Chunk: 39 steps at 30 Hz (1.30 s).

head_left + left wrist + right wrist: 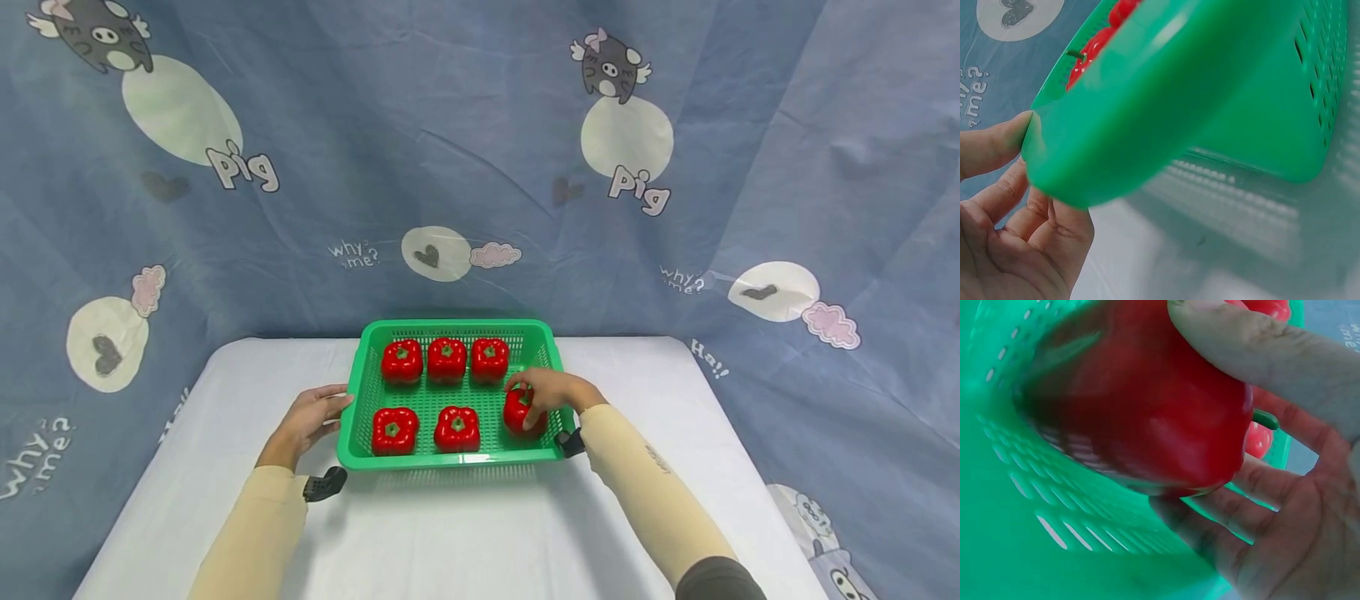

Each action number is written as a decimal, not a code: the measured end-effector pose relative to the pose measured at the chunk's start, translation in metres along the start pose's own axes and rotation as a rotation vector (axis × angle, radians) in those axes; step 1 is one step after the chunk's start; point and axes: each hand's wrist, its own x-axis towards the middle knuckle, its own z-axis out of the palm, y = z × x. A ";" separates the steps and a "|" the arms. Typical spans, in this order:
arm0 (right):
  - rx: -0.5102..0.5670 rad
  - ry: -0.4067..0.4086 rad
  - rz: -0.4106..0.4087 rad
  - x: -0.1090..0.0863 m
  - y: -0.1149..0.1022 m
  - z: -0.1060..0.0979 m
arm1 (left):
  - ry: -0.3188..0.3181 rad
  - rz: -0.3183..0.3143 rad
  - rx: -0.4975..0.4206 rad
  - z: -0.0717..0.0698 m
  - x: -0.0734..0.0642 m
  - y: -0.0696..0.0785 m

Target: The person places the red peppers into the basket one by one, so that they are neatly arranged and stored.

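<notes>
A green plastic basket (450,460) with slotted walls stands on the white table and holds several red bell peppers. My left hand (309,421) is at its left side; in the left wrist view the thumb (997,144) lies on the rim (1104,144) and the fingers are bent beneath it. Inside the front right corner, my right hand (551,392) grips a red bell pepper (517,410). The right wrist view shows this pepper (1147,406) between the thumb and fingers, its green stem toward the palm. Whether it touches the basket floor I cannot tell.
Three red peppers stand in the back row, among them a middle one (447,362). Two more, a left one (394,432) and a centre one (457,430), stand in front. A blue printed curtain (480,167) hangs behind the white table (450,533).
</notes>
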 end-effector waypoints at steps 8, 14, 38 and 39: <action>-0.040 -0.009 -0.004 0.007 -0.001 0.003 | 0.003 0.005 0.019 0.000 -0.001 0.001; -0.051 0.022 -0.002 0.011 -0.001 0.006 | 0.001 0.010 0.011 0.001 -0.001 0.002; 0.009 -0.018 -0.017 -0.003 0.000 0.006 | 0.044 0.065 0.109 0.005 -0.007 0.001; 0.013 -0.007 -0.028 -0.004 0.000 0.005 | 0.047 0.076 0.120 0.005 -0.007 0.000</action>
